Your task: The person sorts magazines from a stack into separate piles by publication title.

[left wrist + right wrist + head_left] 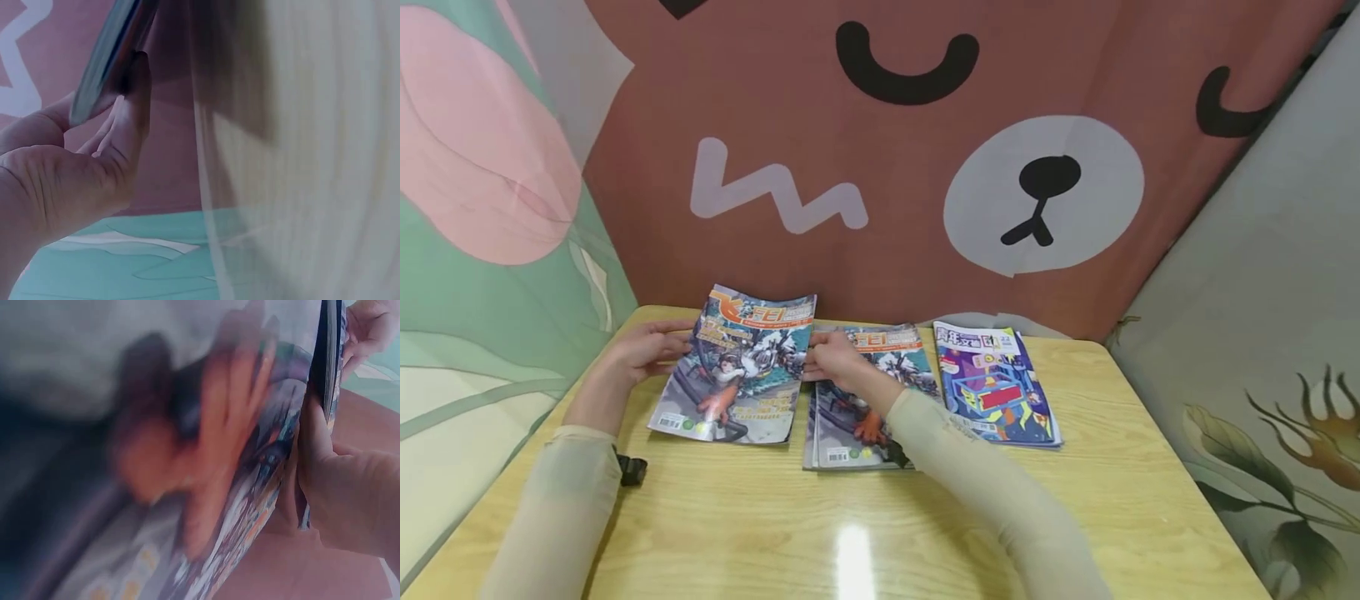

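A comic-style magazine [737,379] with an orange-lettered title is held raised and tilted above the left part of the table. My left hand [651,350] grips its left edge; in the left wrist view the thumb and fingers [134,119] close round the magazine's edge [103,69]. At the opposite edge, my right hand [838,362] pinches the same magazine, as the right wrist view shows near its spine or page edge [325,356]. Beneath the right forearm lies a stack of magazines [842,425] with the same cover, partly hidden by the arm.
A purple-blue magazine [992,387], with at least one more under it, lies right of the middle stack. All rest on a light wooden table [737,533]. A brown bear-printed curtain [895,250] hangs behind the far edge, and patterned cloths flank both sides.
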The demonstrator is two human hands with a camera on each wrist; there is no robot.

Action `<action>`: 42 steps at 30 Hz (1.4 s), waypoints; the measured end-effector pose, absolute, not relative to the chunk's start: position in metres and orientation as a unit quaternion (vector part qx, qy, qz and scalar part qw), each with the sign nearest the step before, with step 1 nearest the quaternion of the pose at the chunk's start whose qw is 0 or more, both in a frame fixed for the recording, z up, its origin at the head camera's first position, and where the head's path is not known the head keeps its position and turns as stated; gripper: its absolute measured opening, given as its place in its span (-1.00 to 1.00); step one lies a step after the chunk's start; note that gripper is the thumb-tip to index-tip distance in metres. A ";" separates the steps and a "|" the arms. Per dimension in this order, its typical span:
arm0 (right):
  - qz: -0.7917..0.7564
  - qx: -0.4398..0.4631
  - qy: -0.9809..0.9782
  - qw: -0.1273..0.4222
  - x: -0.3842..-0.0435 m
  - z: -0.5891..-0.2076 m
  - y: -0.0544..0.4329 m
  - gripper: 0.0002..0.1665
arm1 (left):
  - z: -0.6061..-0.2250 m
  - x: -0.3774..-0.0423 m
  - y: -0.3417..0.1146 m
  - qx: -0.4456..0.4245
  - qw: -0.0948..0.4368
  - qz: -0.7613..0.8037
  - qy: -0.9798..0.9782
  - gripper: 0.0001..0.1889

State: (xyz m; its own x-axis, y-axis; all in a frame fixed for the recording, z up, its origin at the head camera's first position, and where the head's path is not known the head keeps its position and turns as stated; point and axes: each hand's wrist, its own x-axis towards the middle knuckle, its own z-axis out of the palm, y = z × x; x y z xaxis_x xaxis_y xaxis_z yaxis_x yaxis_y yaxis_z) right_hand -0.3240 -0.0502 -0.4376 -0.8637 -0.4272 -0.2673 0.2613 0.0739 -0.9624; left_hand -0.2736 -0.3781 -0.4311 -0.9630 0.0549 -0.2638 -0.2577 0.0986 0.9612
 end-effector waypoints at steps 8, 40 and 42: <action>-0.667 -0.075 0.685 0.285 -0.324 -0.438 -0.067 -0.34 | -0.434 -0.271 -0.386 -0.087 0.114 0.644 0.752 -0.33; -0.555 -0.183 0.801 0.128 -0.293 -0.394 0.023 -0.59 | -0.394 -0.260 -0.277 0.011 0.108 0.529 0.841 -0.50; -0.536 -0.183 0.818 0.099 -0.292 -0.393 0.037 -0.61 | -0.396 -0.258 -0.263 0.019 0.119 0.540 0.833 -0.53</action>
